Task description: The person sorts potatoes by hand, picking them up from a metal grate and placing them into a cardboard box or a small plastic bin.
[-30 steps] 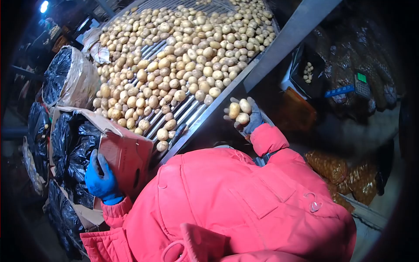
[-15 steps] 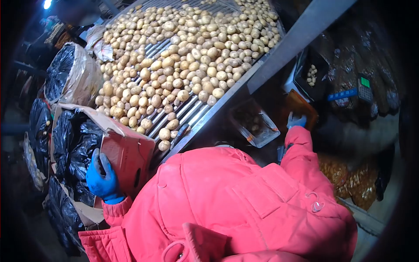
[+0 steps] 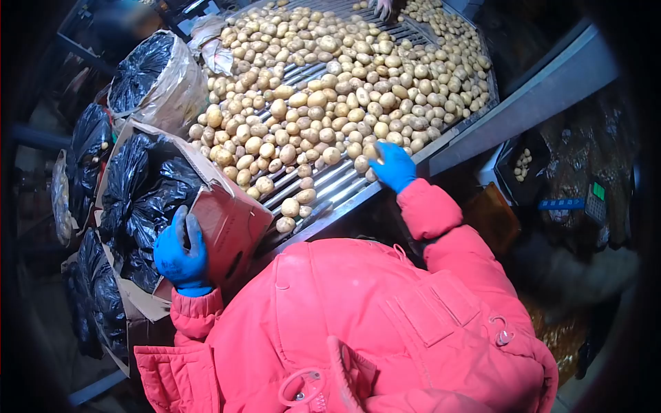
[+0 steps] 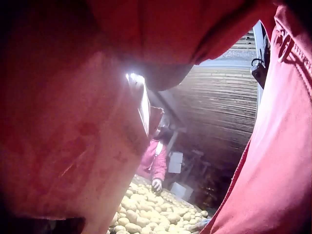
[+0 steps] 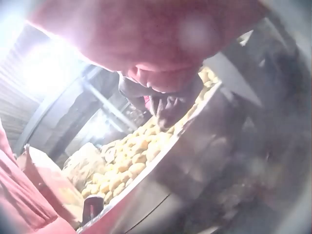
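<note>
Many potatoes (image 3: 317, 100) are spread over a slatted metal table (image 3: 351, 186). At its near edge, the blue-gloved right hand (image 3: 394, 167) pinches a potato (image 3: 371, 151) between fingers and thumb. In the right wrist view that hand (image 5: 170, 108) looks dark above the potatoes (image 5: 131, 158), its fingertips hard to make out. The blue-gloved left hand (image 3: 182, 253) rests at the side of a cardboard box (image 3: 231, 230) lined with black plastic (image 3: 148, 199), fingers loosely bent and holding nothing. Sleeve and box fill much of the left wrist view, where the left hand is hidden.
A white sack (image 3: 180, 86) stands behind the box. On the right are a slanted metal beam (image 3: 530, 103), an orange container (image 3: 494, 217), a dark box with a few potatoes (image 3: 522, 165) and a scale (image 3: 595, 199). Another person's hand (image 3: 383, 8) shows at the table's far side.
The right hand first held several potatoes palm up, then was empty by the orange container, and is now back at the table's edge. The left hand stays at the box. The head view has shifted.
</note>
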